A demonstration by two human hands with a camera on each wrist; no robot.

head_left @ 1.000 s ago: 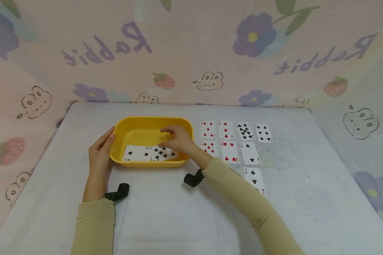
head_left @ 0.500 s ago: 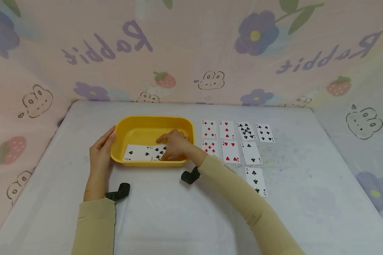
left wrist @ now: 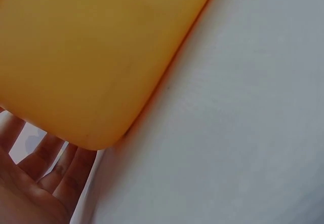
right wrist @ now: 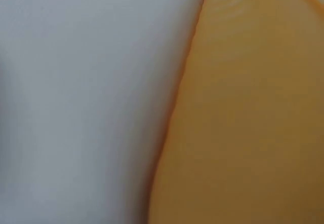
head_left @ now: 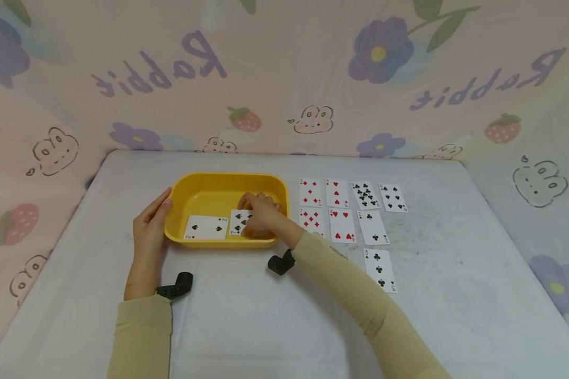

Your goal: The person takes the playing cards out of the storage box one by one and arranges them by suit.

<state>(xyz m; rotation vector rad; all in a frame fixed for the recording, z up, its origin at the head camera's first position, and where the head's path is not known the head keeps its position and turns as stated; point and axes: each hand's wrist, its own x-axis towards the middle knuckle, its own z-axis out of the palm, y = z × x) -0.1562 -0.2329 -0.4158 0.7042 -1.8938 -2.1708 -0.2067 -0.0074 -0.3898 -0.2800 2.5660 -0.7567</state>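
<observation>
My left hand (head_left: 148,223) rests along the left end of a yellow plastic tub (head_left: 196,244), outside the wall. In the left wrist view its fingers (left wrist: 76,176) reach out, fairly straight, to the tub's outer side. Inside the tub lies a two of spades card (head_left: 206,228), face up. Beside it, my right hand (head_left: 263,215) grips a seven of spades card (head_left: 236,223) between thumb and fingers. The hand covers that card's right part. From the right wrist, only the tub's outer wall (right wrist: 243,112) and the table show clearly.
Right of the tub, several face-up cards stand in columns: a five of diamonds (head_left: 310,192), a three of hearts (head_left: 336,193), clubs such as the two (head_left: 373,227) and three (head_left: 379,269), and a six of spades (head_left: 393,198). A white cloth covers the table (head_left: 227,316).
My right hand came down onto the seven of spades and took hold of it. That card has shifted right, away from the two of spades. The left hand and tub stayed put.
</observation>
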